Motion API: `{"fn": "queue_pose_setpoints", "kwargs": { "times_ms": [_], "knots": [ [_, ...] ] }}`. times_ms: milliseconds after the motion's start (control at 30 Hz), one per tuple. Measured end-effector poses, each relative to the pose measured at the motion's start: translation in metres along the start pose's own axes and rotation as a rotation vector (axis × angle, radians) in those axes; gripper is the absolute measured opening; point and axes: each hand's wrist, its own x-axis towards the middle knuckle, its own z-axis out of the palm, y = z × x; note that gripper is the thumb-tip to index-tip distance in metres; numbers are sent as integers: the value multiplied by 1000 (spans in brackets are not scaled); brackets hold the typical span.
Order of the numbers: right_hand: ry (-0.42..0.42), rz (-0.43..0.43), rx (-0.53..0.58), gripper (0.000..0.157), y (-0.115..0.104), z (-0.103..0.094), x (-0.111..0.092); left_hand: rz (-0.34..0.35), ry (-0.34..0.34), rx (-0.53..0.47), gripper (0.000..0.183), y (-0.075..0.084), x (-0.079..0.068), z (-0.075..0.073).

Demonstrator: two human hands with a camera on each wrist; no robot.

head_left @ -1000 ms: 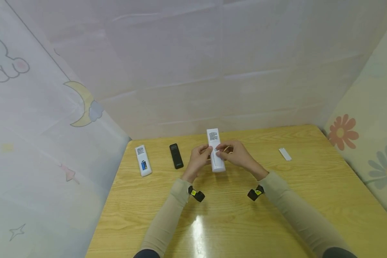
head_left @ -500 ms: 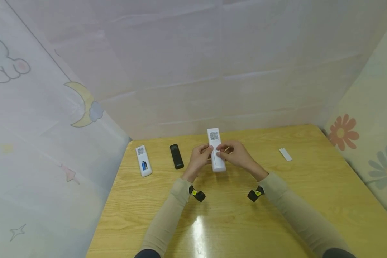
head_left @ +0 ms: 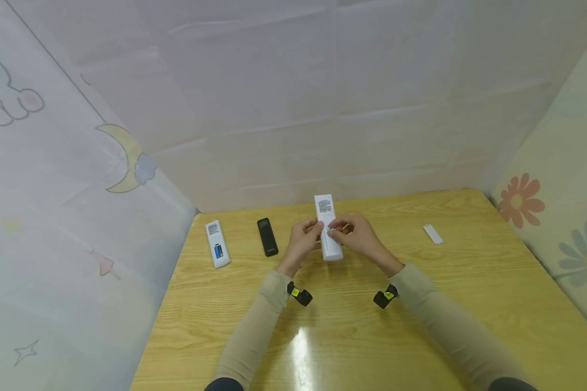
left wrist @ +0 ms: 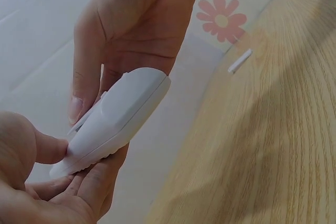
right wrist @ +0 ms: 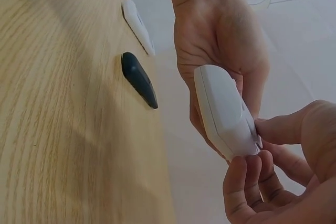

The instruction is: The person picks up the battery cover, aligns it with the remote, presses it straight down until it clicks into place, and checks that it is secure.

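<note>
A white remote control (head_left: 331,251) is held up over the table, back side up, with a printed label at its far end. My left hand (head_left: 300,243) grips it from the left side, thumb on the near face and fingers underneath. From the right, my right hand (head_left: 363,237) pinches at the middle of the back with thumb and index finger. In the left wrist view the battery cover (left wrist: 88,114) stands slightly raised from the remote's body, with the right thumb on it. What lies under the cover is hidden.
At the left of the wooden table (head_left: 342,336) lies another white remote (head_left: 216,234) with its battery compartment uncovered and blue batteries (head_left: 218,250) inside. A black remote (head_left: 267,237) lies beside it. Over on the right is a loose white battery cover (head_left: 432,233).
The right wrist has shifted slightly left, its fingers still at the middle of the remote's back. The left hand and the remote stay nearly still.
</note>
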Motion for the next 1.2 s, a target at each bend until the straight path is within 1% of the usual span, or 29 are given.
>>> {"fn": "queue_pose_setpoints", "kwargs": {
  "times_ms": [133, 233, 500, 600, 967, 1200],
  "knots": [
    [17, 4, 4, 19, 2, 1, 0, -4, 4, -1, 54, 0, 0, 1],
    [29, 16, 24, 24, 4, 2, 0, -6, 16, -1, 54, 0, 0, 2],
    [28, 87, 120, 47, 7, 1, 2, -9, 33, -4, 54, 0, 2, 3],
    [21, 110, 145, 52, 7, 0, 2, -5, 34, -16, 54, 0, 3, 3],
    [-7, 155, 157, 57, 10, -1, 2, -1, 28, -15, 51, 1, 3, 4],
    [-30, 167, 175, 59, 11, -2, 2, 2, 27, -12, 51, 2, 2, 4]
  ]
}}
